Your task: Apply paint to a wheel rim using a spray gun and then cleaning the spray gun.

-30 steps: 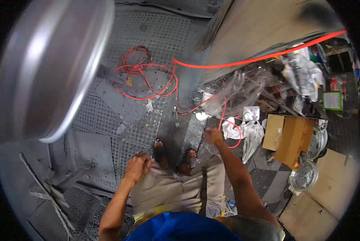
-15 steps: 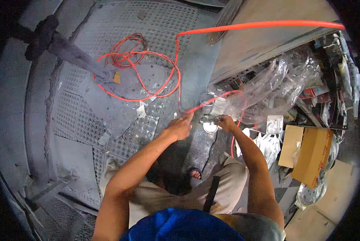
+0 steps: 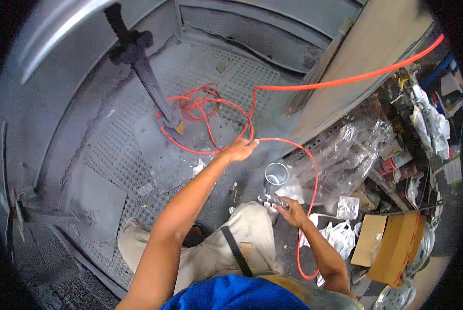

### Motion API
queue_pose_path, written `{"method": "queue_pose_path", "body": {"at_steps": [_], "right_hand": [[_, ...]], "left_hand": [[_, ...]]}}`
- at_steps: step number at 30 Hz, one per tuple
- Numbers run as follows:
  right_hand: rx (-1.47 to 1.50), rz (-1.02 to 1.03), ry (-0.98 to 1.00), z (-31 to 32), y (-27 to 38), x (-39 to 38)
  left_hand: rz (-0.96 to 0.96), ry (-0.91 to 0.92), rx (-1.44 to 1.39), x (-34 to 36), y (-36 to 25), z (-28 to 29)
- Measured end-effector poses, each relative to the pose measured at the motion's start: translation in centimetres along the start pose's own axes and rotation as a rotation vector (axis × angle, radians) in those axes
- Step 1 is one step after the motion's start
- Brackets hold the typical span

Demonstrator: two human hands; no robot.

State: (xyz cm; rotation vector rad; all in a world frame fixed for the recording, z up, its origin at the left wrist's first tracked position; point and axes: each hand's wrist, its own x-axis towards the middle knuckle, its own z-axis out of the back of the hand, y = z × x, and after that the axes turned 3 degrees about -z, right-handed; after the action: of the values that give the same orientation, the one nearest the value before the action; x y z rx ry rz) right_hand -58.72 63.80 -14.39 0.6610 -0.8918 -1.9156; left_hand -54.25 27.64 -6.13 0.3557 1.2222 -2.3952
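Observation:
My left hand (image 3: 241, 150) is closed on a red hose (image 3: 288, 143), which loops out to the right and down beside my right forearm. My right hand (image 3: 293, 212) grips a metal spray gun (image 3: 270, 199) low at the centre right. A grey cup (image 3: 276, 174) with a pale rim is on the gun, just above that hand. More of the red hose lies in loose coils on the perforated floor (image 3: 231, 67) beyond my left hand.
A dark, grimy post (image 3: 151, 88) rises at the upper left beside curved grey walls (image 3: 61, 129). At the right are a tall pale board (image 3: 376, 51), crumpled clear plastic (image 3: 345, 155), white rags (image 3: 334, 237), cardboard (image 3: 391, 248) and several round silver discs (image 3: 396, 297).
I have crouched lower. My hands reached forward; the left took the red hose and lifted a loop rightward, the right took the spray gun. The view has shifted toward the walls.

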Motion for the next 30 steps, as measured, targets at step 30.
{"method": "queue_pose_path", "body": {"at_steps": [30], "right_hand": [[0.661,0.451,0.122,13.8,50.7,-2.6]], "left_hand": [[-0.997,-0.57,-0.5,-38.2,-18.2,2.4]]}}
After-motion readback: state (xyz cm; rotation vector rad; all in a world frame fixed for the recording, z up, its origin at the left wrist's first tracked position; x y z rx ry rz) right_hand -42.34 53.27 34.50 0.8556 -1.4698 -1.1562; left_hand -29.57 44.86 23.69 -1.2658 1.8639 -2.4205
